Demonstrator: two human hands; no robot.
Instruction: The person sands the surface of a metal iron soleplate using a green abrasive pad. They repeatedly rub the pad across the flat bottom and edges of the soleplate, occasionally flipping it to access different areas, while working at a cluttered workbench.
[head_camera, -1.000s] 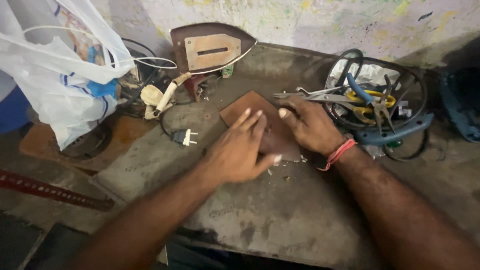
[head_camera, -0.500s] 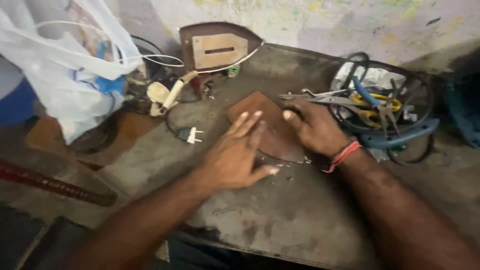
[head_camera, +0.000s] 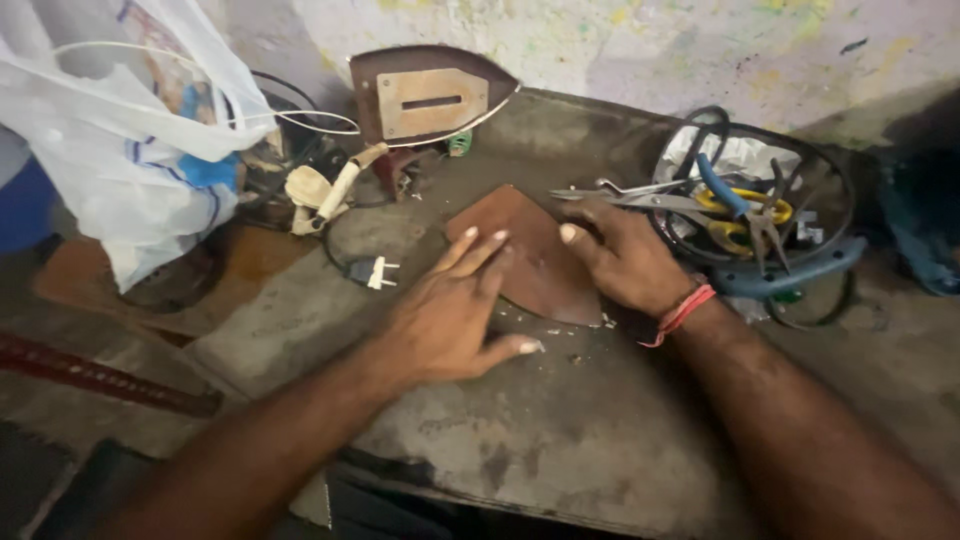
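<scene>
Two hands lie on a brown iron-shaped plate (head_camera: 535, 255) that rests flat near the middle of a grimy table (head_camera: 600, 430) in the head view. The left hand (head_camera: 450, 310) lies palm down, fingers (head_camera: 480, 255) spread and released, their tips on the plate's left edge and the thumb stretched along the table toward its lower corner. The right hand (head_camera: 625, 260) rests on the plate's right side, fingers loosely curled and gripping nothing, a red thread (head_camera: 685, 312) round its wrist. Scissors (head_camera: 625, 192) lie just beyond that hand, reaching into a round tray (head_camera: 830, 185) of pliers (head_camera: 745, 205). Behind the plate an iron (head_camera: 430, 95) leans on the wall; its plug (head_camera: 370, 272) lies left of the left hand. A white plastic bag (head_camera: 120, 150) hangs at far left.
</scene>
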